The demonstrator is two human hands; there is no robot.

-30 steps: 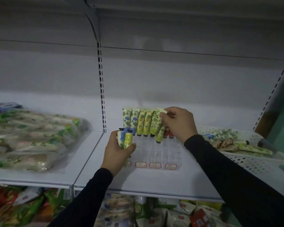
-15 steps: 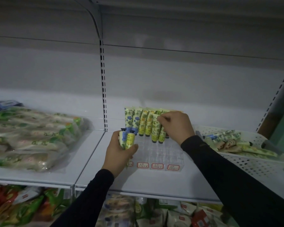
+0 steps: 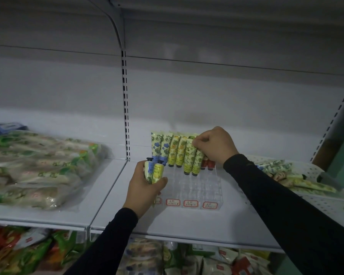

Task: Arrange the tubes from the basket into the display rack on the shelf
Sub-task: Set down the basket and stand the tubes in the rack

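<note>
- Seating a tube is the step in hand, judging from the head view: the right hand point(image 3: 214, 144) pinches the crimped top of a green-leaf tube point(image 3: 198, 159) with curled fingers and holds it cap-down in the clear display rack point(image 3: 199, 187) on the shelf point(image 3: 187, 225).
- Left hand point(image 3: 145, 187) grips two spare tubes point(image 3: 154, 172) upright, caps up, one blue-flowered and one yellow, just beside the rack's left front corner.
- Rack back rows: two blue-flowered tubes point(image 3: 159, 146) at the left, two yellow-fruit tubes point(image 3: 176, 151) next, another green-leaf tube point(image 3: 188, 155) touching the pinched one. Red tubes point(image 3: 206, 163) show partly under the right wrist; their number is unclear.
- Front cells of the rack look unfilled; red-bordered labels point(image 3: 190, 203) sit along its front edge.
- White perforated basket point(image 3: 326, 203) stands on the shelf to the right, with several tubes point(image 3: 306, 184) lying flat in it, so the task seems well short of done.
- Bagged goods point(image 3: 38, 167) lie on the left shelf section, apart from the work.
- Next move, as I judge it: let go once the tube stands by itself, then take one from the left hand and match it to its like pattern. The cap must find its cell without tipping the neighbours.
</note>
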